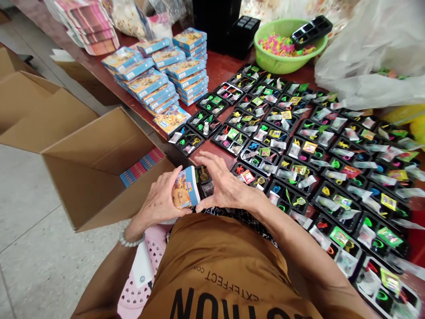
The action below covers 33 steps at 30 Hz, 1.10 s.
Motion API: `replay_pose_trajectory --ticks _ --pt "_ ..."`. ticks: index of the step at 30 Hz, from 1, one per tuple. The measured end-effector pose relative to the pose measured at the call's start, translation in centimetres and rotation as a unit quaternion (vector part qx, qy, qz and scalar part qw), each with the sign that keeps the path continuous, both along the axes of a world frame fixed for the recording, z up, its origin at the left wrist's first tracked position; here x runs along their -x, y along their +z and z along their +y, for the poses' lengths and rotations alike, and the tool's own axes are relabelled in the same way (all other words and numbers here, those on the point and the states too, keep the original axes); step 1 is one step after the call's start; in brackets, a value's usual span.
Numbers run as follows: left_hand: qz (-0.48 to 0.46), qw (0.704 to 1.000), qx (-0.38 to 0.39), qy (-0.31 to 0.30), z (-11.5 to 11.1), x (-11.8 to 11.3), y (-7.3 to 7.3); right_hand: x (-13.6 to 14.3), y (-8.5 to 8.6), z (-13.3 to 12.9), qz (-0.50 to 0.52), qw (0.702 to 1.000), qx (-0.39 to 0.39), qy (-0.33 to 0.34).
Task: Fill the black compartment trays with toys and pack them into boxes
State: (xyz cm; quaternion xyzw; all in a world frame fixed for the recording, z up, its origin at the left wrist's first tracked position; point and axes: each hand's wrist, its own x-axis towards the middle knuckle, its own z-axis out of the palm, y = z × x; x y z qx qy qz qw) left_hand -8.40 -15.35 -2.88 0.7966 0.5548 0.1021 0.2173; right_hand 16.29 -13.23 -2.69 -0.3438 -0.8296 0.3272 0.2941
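My left hand (pixel 162 195) is wrapped round a small printed box (pixel 182 189) in blue and orange, held in front of my body. My right hand (pixel 224 181) grips a black compartment tray (pixel 203 180), whose near end sits at or partly inside the box's open side. A yellow piece shows in the tray; the rest of its contents is covered by my fingers. To the right of my hands, many filled black trays (pixel 264 157) lie in rows, each with small colourful toys and wrapped packets.
An open cardboard carton (pixel 99 177) stands at the left with printed boxes (pixel 142 167) inside. Stacked blue-and-orange boxes (pixel 151 88) are on the red table (pixel 217 153). Behind the trays are a green basket (pixel 279 64) of small pieces and a plastic bag (pixel 372 66).
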Motion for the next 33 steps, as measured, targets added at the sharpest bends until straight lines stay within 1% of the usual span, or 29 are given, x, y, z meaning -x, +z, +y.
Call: replay_pose_trajectory --ticks 2,4,7,10,12,14,17,19,20,23,25,27,30,32,33 --pt "-0.005 0.999 -0.028 0.015 -0.3 -0.2 0.1 -0.2 -0.3 -0.8 0.031 0.999 0.021 -0.013" --pt "0.003 0.998 -0.059 0.017 -0.7 -0.2 0.4 -0.3 -0.4 -1.7 0.04 0.998 0.049 -0.012" --pt "0.013 0.997 -0.078 -0.011 -1.2 -0.4 1.1 -0.2 -0.4 -2.8 0.055 0.996 0.075 -0.015" --pt "-0.005 0.997 -0.074 -0.037 -1.8 -0.9 1.7 0.1 -0.1 -3.3 0.075 0.993 0.094 -0.019" --pt "-0.03 0.997 -0.058 -0.048 -2.3 -1.6 1.8 0.3 0.2 -3.5 0.087 0.99 0.109 -0.006" --pt "-0.071 0.996 -0.021 -0.057 -2.6 -2.5 1.7 0.4 0.8 -4.0 0.101 0.986 0.131 0.007" --pt "-0.175 0.981 0.05 -0.068 -2.9 -3.7 1.7 0.2 1.9 -5.2 0.125 0.976 0.177 -0.013" --pt "-0.257 0.958 0.106 -0.072 -3.2 -4.2 1.7 -0.3 2.7 -6.2 0.134 0.973 0.182 -0.041" --pt "-0.294 0.944 0.14 -0.064 -3.4 -4.4 1.8 -0.6 3.0 -6.8 0.133 0.975 0.169 -0.056" --pt "-0.39 0.887 0.248 -0.004 -4.1 -4.8 1.5 -1.2 3.3 -8.1 0.096 0.985 0.084 -0.118" --pt "-0.444 0.848 0.288 0.029 -4.8 -5.1 1.2 -1.2 2.9 -8.5 0.059 0.986 0.023 -0.152" --pt "-0.484 0.817 0.309 0.043 -5.3 -5.4 0.8 -1.2 2.1 -8.5 0.037 0.987 -0.018 -0.156" --pt "-0.532 0.773 0.341 0.063 -5.6 -5.8 0.3 -1.2 0.6 -8.2 0.002 0.99 -0.044 -0.133" --pt "-0.566 0.753 0.323 0.094 -5.6 -6.0 0.1 -1.3 -0.3 -8.1 -0.015 0.992 -0.04 -0.12" --pt "-0.579 0.752 0.294 0.115 -5.6 -6.0 0.0 -1.3 -0.6 -8.1 -0.013 0.993 -0.031 -0.116"
